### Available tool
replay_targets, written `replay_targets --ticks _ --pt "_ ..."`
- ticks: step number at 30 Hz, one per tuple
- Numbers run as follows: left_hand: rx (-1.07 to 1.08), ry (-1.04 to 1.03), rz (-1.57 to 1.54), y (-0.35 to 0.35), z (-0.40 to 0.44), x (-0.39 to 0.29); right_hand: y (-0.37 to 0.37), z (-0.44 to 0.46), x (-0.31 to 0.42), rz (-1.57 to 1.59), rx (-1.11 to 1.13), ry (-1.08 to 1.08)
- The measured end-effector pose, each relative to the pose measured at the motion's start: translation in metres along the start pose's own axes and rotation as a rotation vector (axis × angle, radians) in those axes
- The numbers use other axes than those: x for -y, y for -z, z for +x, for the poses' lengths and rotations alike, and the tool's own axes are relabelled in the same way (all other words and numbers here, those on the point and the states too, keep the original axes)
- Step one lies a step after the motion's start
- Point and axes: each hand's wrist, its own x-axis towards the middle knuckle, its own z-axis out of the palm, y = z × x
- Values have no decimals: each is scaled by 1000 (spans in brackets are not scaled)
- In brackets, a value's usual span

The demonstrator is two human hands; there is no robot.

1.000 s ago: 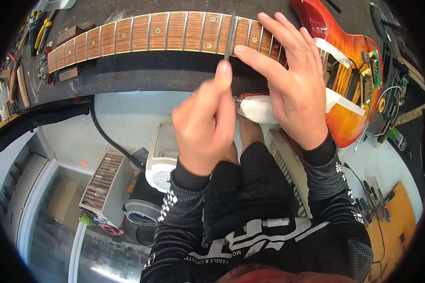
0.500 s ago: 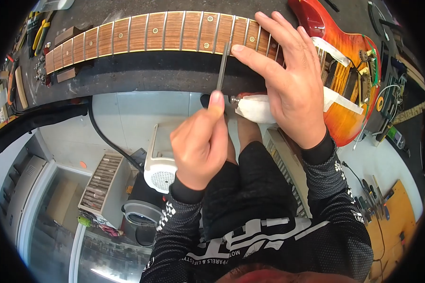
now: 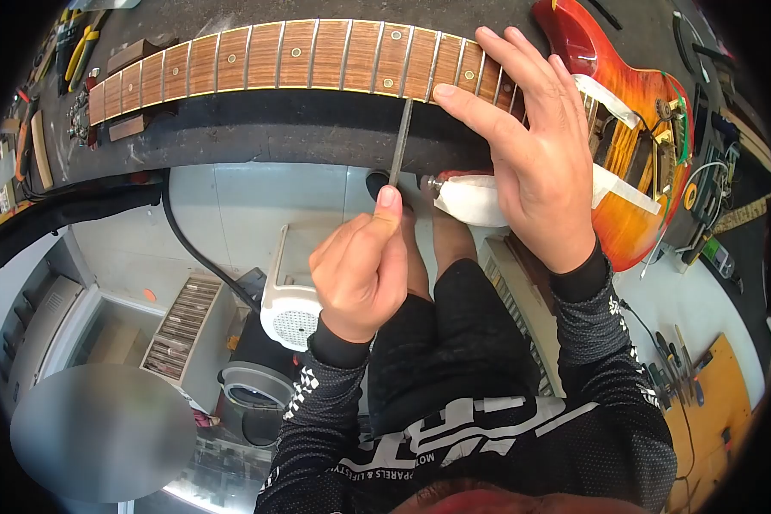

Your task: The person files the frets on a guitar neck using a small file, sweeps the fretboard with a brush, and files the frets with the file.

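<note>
A guitar lies across the bench, its wooden fretboard (image 3: 304, 56) with metal frets running to the left and its orange-red sunburst body (image 3: 638, 218) at the right. My left hand (image 3: 360, 274) is closed around a slim metal file (image 3: 401, 146). The file's tip points away from me and meets the near edge of the fretboard at a fret end. My right hand (image 3: 544, 163) lies open over the upper frets, fingers spread across the neck and thumb by the near edge. White tape or paper (image 3: 471, 200) covers the near horn and parts of the body.
Wooden blocks (image 3: 131, 127) sit by the neck near the headstock. Yellow-handled pliers (image 3: 81, 56) and other tools lie at the far left. Cables and a ruler (image 3: 744, 212) are at the right. Below the bench stand a white stool-like object (image 3: 289, 317) and drawers (image 3: 180, 330).
The file in my left hand has drawn back towards me, its tip moving from over the fretboard to its near edge. My right hand keeps its hold on the neck. The view shifts slightly.
</note>
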Motion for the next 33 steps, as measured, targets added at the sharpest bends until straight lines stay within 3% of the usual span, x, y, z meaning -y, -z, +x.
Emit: replay_targets --ticks 7,13,19,23,30,33 --pt "37 -5 19 -2 10 -2 0 0 -1 4 7 1" --pt "-70 13 -129 -33 65 2 0 1 0 4 9 -9" --pt "17 48 -13 -6 19 -11 1 0 0 21 21 -23" --pt "-43 16 -128 -32 76 -1 0 0 0 11 14 -25" --pt "61 86 -11 -4 27 -14 1 1 -1 31 22 -23" --pt "19 63 -71 -23 72 -7 0 1 0 28 14 -27"
